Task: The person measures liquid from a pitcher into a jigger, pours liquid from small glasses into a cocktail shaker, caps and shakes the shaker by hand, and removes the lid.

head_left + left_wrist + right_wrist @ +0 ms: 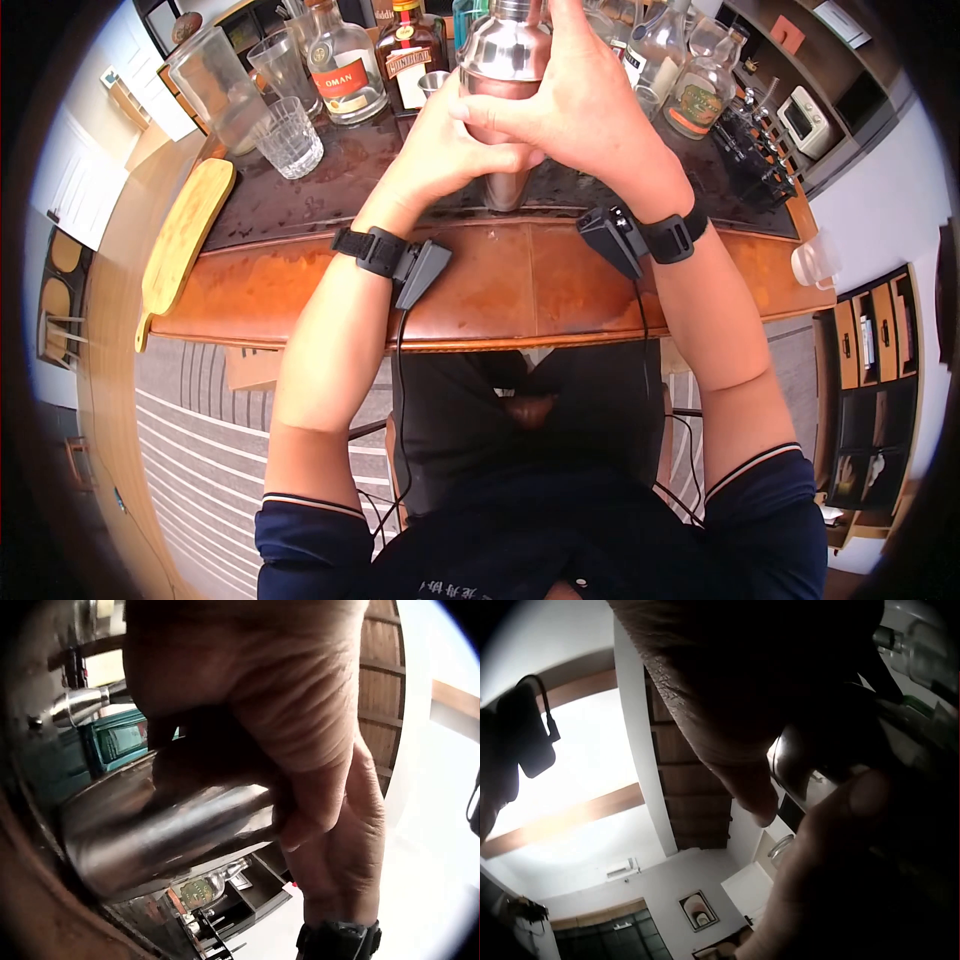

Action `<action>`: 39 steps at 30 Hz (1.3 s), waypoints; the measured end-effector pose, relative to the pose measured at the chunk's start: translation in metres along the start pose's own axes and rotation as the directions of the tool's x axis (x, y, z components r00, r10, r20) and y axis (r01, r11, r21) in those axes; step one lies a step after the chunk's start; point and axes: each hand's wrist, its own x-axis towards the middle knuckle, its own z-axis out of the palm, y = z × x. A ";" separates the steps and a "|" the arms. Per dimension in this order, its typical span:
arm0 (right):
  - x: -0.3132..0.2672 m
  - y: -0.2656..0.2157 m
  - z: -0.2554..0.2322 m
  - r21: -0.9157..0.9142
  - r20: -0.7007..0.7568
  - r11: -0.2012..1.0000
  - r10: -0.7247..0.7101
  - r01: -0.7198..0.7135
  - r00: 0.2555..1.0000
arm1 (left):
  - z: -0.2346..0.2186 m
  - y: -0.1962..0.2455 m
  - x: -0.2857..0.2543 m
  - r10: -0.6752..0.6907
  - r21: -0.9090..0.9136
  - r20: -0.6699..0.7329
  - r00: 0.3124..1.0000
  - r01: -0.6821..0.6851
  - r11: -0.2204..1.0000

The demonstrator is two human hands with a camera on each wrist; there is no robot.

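Observation:
A polished metal cocktail shaker stands upright over the dark mat in the head view, its cap at the top edge. My left hand grips its body low from the left side. From the right, my right hand holds it higher, thumb across the front and fingers up along the shoulder. The shaker's body shines below the left palm in the left wrist view. In the right wrist view the right hand is dark, and most of the shaker is hidden behind it.
Around the shaker stand an orange-labelled bottle, a Cointreau bottle and a green-labelled bottle. A cut-glass tumbler is at left, near a wooden board. At right are a black rack and a clear plastic cup by the edge.

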 end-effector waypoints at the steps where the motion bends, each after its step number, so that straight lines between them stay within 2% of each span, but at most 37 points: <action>1: -0.001 0.000 -0.001 0.041 0.060 0.997 0.067 -0.069 0.996 | -0.001 -0.002 0.000 -0.005 -0.001 -0.002 1.000 0.005 1.000; 2: -0.002 -0.002 0.002 0.043 0.062 0.997 0.068 -0.071 0.996 | -0.002 -0.004 -0.001 -0.010 -0.018 0.001 1.000 0.010 1.000; 4: -0.003 -0.005 0.013 0.061 -0.069 0.994 0.100 -0.096 0.993 | -0.002 -0.002 -0.002 -0.017 -0.036 0.005 1.000 0.017 0.999; 5: -0.003 0.001 0.018 0.061 -0.070 0.993 0.103 -0.099 0.992 | -0.001 0.003 -0.003 -0.020 -0.017 0.002 1.000 0.020 1.000; 7: 0.000 0.013 0.029 -0.144 -0.238 0.986 -0.119 0.086 0.964 | -0.001 0.006 -0.003 -0.023 0.006 -0.002 1.000 0.023 1.000; 10: -0.006 0.007 0.032 -0.179 -0.296 0.977 -0.163 0.113 0.941 | -0.003 0.007 -0.003 -0.013 0.057 0.000 1.000 0.013 0.998; 13: 0.001 0.020 0.039 -0.133 -0.349 0.978 -0.200 0.163 0.915 | -0.004 0.011 -0.002 0.002 0.075 0.062 0.998 -0.006 0.997; 14: -0.001 0.017 0.039 -0.136 -0.354 0.977 -0.202 0.163 0.913 | -0.003 0.009 -0.002 0.017 0.094 0.028 0.999 -0.019 0.995; 16: -0.005 0.006 0.037 -0.063 -0.358 0.997 -0.057 0.036 0.932 | -0.003 0.008 -0.002 0.037 0.113 -0.002 0.999 -0.037 0.993; 18: -0.005 0.009 0.039 -0.099 -0.375 0.994 -0.084 0.050 0.923 | -0.003 0.007 -0.002 0.039 0.109 0.011 0.999 -0.040 0.993; 19: -0.007 0.013 0.040 -0.131 -0.384 0.989 -0.109 0.062 0.917 | -0.002 0.004 -0.002 0.076 -0.008 0.010 0.997 -0.076 0.997; 20: -0.008 0.015 0.041 -0.131 -0.388 0.990 -0.107 0.061 0.915 | -0.002 -0.001 -0.003 0.076 -0.007 0.014 0.997 -0.076 0.997; 22: -0.007 0.018 0.040 -0.139 -0.394 0.988 -0.121 0.071 0.911 | -0.004 -0.003 -0.004 -0.060 -0.128 0.065 0.996 0.068 0.990; 23: -0.006 0.017 0.038 -0.104 -0.388 0.992 -0.108 0.073 0.915 | 0.002 -0.004 -0.006 -0.083 -0.294 0.045 0.996 0.093 0.951; 24: -0.005 0.018 0.036 -0.105 -0.397 0.991 -0.113 0.077 0.911 | 0.002 -0.003 -0.006 -0.078 -0.286 0.050 0.996 0.089 0.954; 26: -0.007 0.021 0.033 -0.081 -0.438 0.990 -0.138 0.113 0.889 | 0.006 0.006 -0.007 -0.196 -0.247 0.040 0.980 0.200 0.948; 30: -0.009 0.022 0.026 -0.077 -0.423 0.990 -0.140 0.119 0.895 | 0.012 0.024 -0.002 -0.208 -0.106 0.117 0.971 0.220 0.970; 32: -0.013 0.016 0.019 -0.095 -0.369 0.992 -0.112 0.083 0.923 | 0.016 0.036 -0.003 -0.412 -0.072 0.160 0.897 0.426 0.902; 33: -0.014 0.015 0.018 -0.126 -0.344 0.986 -0.146 0.109 0.927 | 0.019 0.041 -0.009 -0.494 -0.052 0.109 0.862 0.502 0.863; 34: -0.014 0.013 0.015 -0.157 -0.320 0.978 -0.180 0.136 0.930 | 0.019 0.042 -0.012 -0.495 -0.051 0.100 0.863 0.501 0.864; 36: -0.014 0.008 0.006 -0.142 -0.276 0.982 -0.163 0.128 0.947 | 0.021 0.045 -0.014 -0.663 -0.202 0.124 0.738 0.673 0.711; 37: -0.012 0.009 0.002 -0.177 -0.293 0.972 -0.202 0.155 0.935 | 0.020 0.048 -0.013 -0.669 -0.289 0.148 0.729 0.679 0.675; 38: -0.010 0.007 -0.003 -0.214 -0.309 0.960 -0.239 0.178 0.920 | 0.015 0.040 -0.011 -0.668 -0.286 0.150 0.729 0.679 0.676; 39: -0.007 0.005 -0.011 -0.221 -0.324 0.959 -0.245 0.178 0.914 | 0.009 0.025 -0.007 -0.673 -0.395 0.217 0.707 0.694 0.601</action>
